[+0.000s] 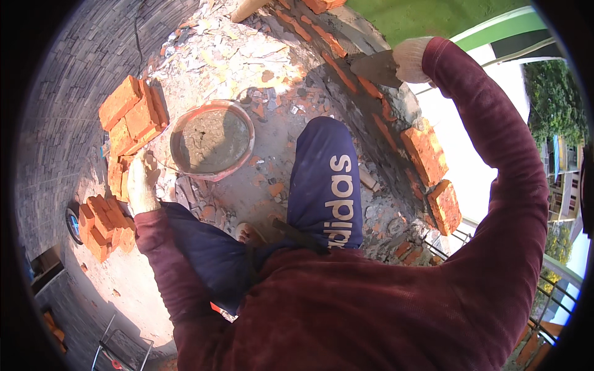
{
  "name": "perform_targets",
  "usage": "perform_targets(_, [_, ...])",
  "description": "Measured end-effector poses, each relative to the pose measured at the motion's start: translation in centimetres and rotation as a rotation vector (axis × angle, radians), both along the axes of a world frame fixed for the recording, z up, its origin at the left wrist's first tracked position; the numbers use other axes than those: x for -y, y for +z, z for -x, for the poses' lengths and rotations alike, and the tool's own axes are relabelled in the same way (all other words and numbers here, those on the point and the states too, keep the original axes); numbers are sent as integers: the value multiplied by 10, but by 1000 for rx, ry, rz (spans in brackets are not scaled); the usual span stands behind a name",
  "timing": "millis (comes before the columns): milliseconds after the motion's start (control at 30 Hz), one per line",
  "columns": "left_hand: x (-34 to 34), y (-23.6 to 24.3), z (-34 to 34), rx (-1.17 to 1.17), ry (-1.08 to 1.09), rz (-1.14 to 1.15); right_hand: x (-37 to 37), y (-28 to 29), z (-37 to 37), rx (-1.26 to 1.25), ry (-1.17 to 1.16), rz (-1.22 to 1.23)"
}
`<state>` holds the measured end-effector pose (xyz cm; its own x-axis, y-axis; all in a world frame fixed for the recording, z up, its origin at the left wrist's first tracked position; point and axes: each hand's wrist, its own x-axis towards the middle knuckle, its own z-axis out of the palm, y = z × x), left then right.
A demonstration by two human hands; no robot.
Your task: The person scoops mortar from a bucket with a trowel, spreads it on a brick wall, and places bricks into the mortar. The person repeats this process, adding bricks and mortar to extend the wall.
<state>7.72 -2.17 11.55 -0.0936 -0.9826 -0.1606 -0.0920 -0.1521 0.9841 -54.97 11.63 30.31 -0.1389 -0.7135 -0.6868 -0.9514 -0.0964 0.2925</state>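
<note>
My right hand (pixel 413 60), in a pale knit glove, is closed round the handle of a trowel (pixel 377 68). The grey, mortar-smeared blade rests at the top of a low brick wall (pixel 387 133), where wet mortar lies along the course. My left hand (pixel 143 183), gloved too, is beside a stack of orange bricks (pixel 133 114); its fingers look loosely apart, with nothing visible in them. Right of that hand stands a round tub (pixel 250 148) holding grey wet mortar (pixel 210 139). Two bricks (pixel 424 153) sit on the nearer part of the wall.
A second brick pile (pixel 102 226) stands on the floor at left, by a grey stone-patterned wall (pixel 68 105). Rubble and brick chips (pixel 247 55) litter the ground. Metal railing (pixel 547 290) runs at lower right. A green surface (pixel 433 18) lies beyond the brick wall.
</note>
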Motion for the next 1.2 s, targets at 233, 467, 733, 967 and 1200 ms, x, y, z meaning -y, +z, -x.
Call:
perform_targets(233, [-25,55,30,-2,54,-75,-127,18,6,-51,-180,12])
perform_targets(467, [-30,143,-32,80,-83,173,-172,80,5,118,-204,332])
perform_targets(733, [21,172,-199,346,395,267,-64,63,-121,441,122,530])
perform_targets(967, [174,85,-120,1487,-242,603,36,-120,-223,597,511,510])
perform_targets(1200, [290,30,-21,1843,-555,568,16,-123,-258,625,76,495])
